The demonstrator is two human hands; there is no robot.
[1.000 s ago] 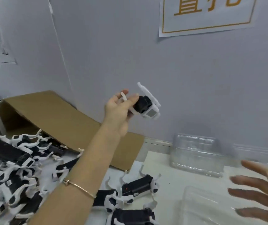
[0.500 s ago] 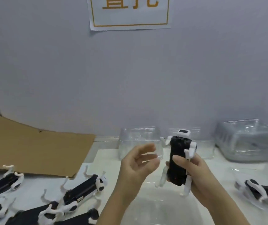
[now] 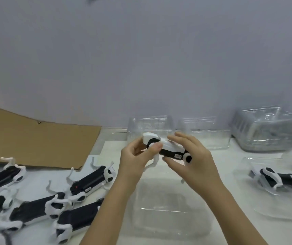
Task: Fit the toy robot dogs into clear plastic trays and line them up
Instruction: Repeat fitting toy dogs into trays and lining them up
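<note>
White table (image 3: 230,156) is carrying everything. Cardboard sheet (image 3: 35,142) is lying well left of both grips, by the wall. Empty clear tray (image 3: 170,218) is sitting directly below the grips. Loose dogs (image 3: 92,181) are lying heaped down-left of the left grip (image 3: 134,161). Filled tray (image 3: 265,209) is sitting right of the right grip (image 3: 194,158). Toy dog (image 3: 170,151) is hanging roughly level between them: left grip is pinching its white end, right grip is clasping the black body, fingers over, thumb under.
</note>
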